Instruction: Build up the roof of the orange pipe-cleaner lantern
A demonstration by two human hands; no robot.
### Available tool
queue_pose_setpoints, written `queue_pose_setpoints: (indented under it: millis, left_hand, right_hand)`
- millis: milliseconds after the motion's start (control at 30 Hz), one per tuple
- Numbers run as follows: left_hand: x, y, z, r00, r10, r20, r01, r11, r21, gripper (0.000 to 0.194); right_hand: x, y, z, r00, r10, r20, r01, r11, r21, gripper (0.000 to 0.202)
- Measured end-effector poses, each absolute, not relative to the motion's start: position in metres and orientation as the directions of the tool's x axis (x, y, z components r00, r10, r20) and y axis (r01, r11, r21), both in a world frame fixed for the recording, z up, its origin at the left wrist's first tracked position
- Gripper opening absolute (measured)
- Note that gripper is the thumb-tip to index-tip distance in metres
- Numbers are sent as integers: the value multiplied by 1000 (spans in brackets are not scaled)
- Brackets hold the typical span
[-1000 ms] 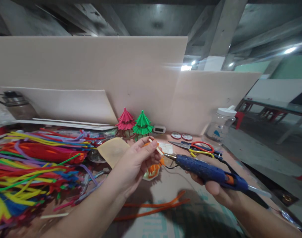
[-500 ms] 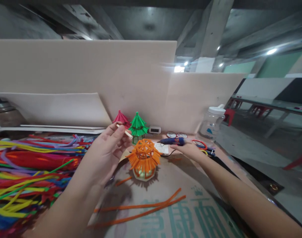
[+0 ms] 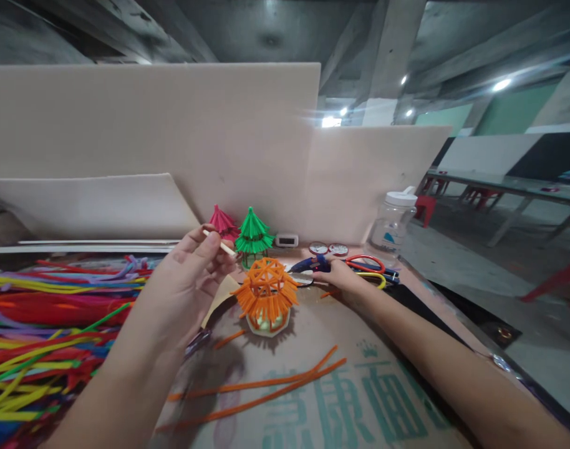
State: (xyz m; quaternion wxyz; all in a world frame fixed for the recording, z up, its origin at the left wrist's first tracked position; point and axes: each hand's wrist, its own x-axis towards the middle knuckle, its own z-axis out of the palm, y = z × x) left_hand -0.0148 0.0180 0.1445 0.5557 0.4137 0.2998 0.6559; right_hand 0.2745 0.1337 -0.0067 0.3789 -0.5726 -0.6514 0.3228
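Note:
Between the thumb and fingers of my left hand point(image 3: 196, 268) is a short cream-coloured stick point(image 3: 219, 243), raised over the table. My right hand point(image 3: 343, 275) is wrapped around a dark blue glue gun point(image 3: 308, 265), whose nozzle points left, low over the tabletop. An orange pipe-cleaner model point(image 3: 267, 290), roofed and lantern-like on a pale octagonal base, stands between my hands, untouched. Behind it are a green tiered model point(image 3: 253, 234) and a pink one point(image 3: 223, 219), the latter partly hidden by my left fingers. Loose orange pipe cleaners point(image 3: 266, 381) lie in front.
Many coloured pipe cleaners point(image 3: 46, 330) are heaped at left. A small digital display point(image 3: 286, 240), two round red-rimmed items point(image 3: 328, 249), red- and yellow-handled tools point(image 3: 367, 265) and a clear bottle point(image 3: 390, 227) sit along the back. Pale boards point(image 3: 210, 137) stand behind.
My right hand has lowered the glue gun slightly and moved it left, towards the tabletop behind the orange model. My left hand still holds the stick. The whole view has shifted a little.

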Motion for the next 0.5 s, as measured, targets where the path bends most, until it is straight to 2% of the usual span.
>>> queue_pose_setpoints:
  millis: [200,367,433,500]
  left_hand:
    - [-16,22,143,-49,971,234,-487,-228,843,15]
    - [-19,22,145,-44,967,252,-490,-241,838,16]
    - [-18,21,146,-41,968,249,-488,-237,840,15]
    - [-16,20,146,-38,970,239,-484,-228,845,14]
  right_hand:
    - [281,121,-2,-48,973,225,556,213,-804,40]
    - [290,82,-5,56,937,346,562,256,-786,48]
    - [290,59,-5,96,921,378,556,265,-788,45]
    - [283,38,-1,63,908,415,547,316,-775,34]
